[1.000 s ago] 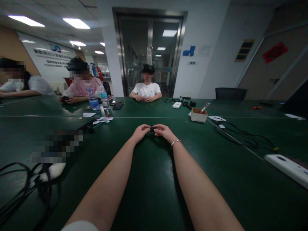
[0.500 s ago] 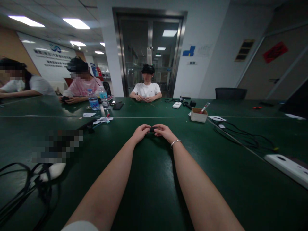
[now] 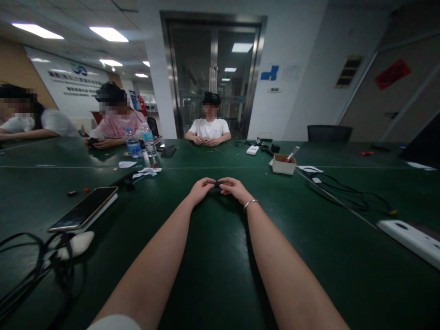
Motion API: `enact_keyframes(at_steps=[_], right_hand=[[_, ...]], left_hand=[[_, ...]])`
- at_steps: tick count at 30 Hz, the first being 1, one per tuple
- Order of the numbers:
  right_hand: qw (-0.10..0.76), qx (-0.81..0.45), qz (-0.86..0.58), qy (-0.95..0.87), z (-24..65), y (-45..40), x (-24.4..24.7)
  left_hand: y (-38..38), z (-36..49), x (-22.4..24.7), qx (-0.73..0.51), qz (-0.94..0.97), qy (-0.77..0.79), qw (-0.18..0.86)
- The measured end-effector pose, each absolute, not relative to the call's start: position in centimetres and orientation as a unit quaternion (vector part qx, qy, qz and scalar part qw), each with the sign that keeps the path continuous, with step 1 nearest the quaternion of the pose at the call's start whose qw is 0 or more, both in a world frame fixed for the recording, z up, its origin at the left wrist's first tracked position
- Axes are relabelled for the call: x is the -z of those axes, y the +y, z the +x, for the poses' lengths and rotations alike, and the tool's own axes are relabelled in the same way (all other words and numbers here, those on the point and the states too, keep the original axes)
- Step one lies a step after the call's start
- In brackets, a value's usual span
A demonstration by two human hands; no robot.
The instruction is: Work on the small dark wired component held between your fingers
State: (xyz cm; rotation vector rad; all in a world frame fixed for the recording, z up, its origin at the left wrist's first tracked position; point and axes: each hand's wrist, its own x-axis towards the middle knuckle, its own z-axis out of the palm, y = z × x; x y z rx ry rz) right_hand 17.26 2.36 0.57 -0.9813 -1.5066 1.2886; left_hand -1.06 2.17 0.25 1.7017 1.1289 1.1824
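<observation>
The left hand [image 3: 202, 190] and the right hand [image 3: 234, 189] pinch opposite ends of a small black part [image 3: 217, 185] between thumb and fingers. The part is located between the two sets of fingertips, near the middle of the worktop [image 3: 213, 256]; whether it touches the surface cannot be told. A bracelet [image 3: 250, 205] encircles the right wrist.

To the left, a phone [image 3: 85, 207] lies on a white item, with black cables [image 3: 25, 275] nearer the wearer. Ahead and to the right, an open box [image 3: 283, 167] contains an upright, tilted tube [image 3: 293, 154]. A power strip [image 3: 410, 240] lies at the far right. Across the worktop, a person [image 3: 209, 128] sits facing the wearer.
</observation>
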Motion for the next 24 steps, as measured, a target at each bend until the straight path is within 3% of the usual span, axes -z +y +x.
enact_keyframes(at_steps=[24], right_hand=[[0.454,-0.506,-0.417,-0.603,17.01,2.20,-0.92]], left_hand=[[2.28,-1.38,0.00,-0.513,0.643,0.408,0.396]])
